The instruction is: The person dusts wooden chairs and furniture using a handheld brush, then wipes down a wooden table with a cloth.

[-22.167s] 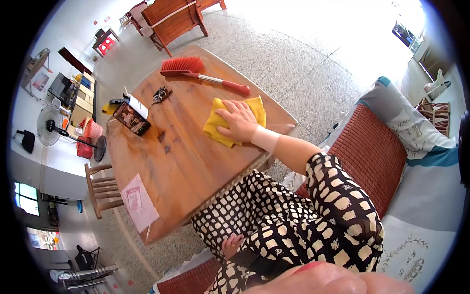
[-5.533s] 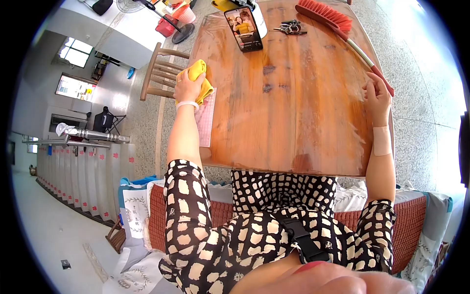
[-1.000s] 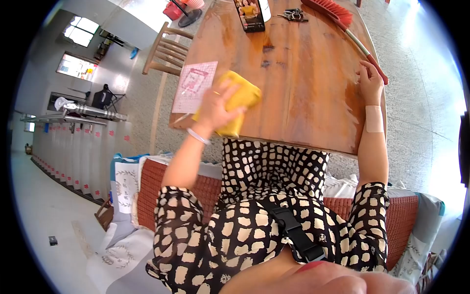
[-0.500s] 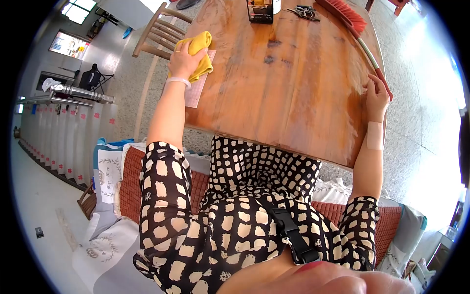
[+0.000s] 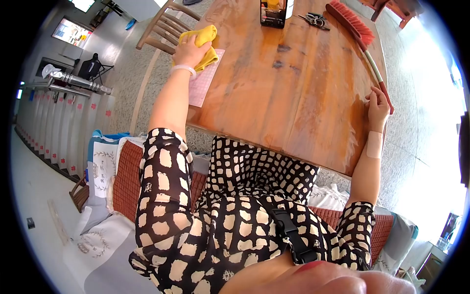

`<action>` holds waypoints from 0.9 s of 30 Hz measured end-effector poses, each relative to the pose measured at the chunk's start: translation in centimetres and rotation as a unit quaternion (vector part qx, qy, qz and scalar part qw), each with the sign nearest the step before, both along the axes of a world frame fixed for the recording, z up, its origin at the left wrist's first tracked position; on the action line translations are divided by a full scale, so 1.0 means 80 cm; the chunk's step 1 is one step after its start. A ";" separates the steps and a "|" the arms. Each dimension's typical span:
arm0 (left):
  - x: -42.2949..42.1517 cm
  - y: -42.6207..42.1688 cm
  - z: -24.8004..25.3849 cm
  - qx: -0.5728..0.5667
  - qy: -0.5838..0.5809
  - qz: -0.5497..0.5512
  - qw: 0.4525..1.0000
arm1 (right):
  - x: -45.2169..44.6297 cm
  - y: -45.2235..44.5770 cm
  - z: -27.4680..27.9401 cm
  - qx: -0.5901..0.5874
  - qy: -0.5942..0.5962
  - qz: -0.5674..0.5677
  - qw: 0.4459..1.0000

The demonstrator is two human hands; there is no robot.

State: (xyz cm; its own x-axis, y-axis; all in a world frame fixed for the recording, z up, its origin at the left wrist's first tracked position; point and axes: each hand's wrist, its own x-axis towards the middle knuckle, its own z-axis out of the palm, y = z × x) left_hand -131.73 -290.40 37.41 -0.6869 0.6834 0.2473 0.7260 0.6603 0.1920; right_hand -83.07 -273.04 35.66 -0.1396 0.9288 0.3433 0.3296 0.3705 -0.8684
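Note:
My left hand point(image 5: 192, 52) is closed on a folded yellow cloth point(image 5: 208, 59) at the left side of the wooden table point(image 5: 274, 103). Cloth and hand cover the far part of a pink gridded sheet point(image 5: 200, 90) lying along that edge. Across the table, my right hand point(image 5: 377, 110) rests near the right edge with its fingers loosely bent and apart. Just beside those fingers is the dark red handle end of a brush point(image 5: 352, 24) with red bristles; no grip on it shows. The brush lies along the right edge, bristles at the far end.
Toward the far side of the table stand a dark box point(image 5: 273, 14) and a small pile of dark metal tools point(image 5: 316, 20). A wooden chair point(image 5: 164, 27) is at the left side. Behind me is a seat with a red-brown woven mat point(image 5: 128, 181).
My left hand and the yellow cloth have moved slightly farther away along the pink sheet. The whole view has tilted a little. My right hand stays beside the brush handle.

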 end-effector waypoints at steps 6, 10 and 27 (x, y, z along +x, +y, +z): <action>0.037 -0.043 -0.017 0.005 0.073 -0.108 0.991 | 0.002 -0.001 0.002 0.006 -0.017 -0.012 1.000; 0.115 -0.069 0.008 0.007 0.075 -0.163 0.984 | 0.003 0.005 -0.007 0.045 -0.046 -0.035 0.997; 0.272 -0.015 0.023 0.126 -0.507 -0.381 0.763 | -0.146 -0.173 0.075 0.270 -0.129 0.103 0.949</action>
State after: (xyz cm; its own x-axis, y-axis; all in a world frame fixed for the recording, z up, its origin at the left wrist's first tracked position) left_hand -109.96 -291.56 39.28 -0.0390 0.9983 0.0423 0.2745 -0.0300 0.9611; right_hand -94.76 -286.84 41.70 -0.4429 0.5712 0.6911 0.3770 0.8180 -0.4344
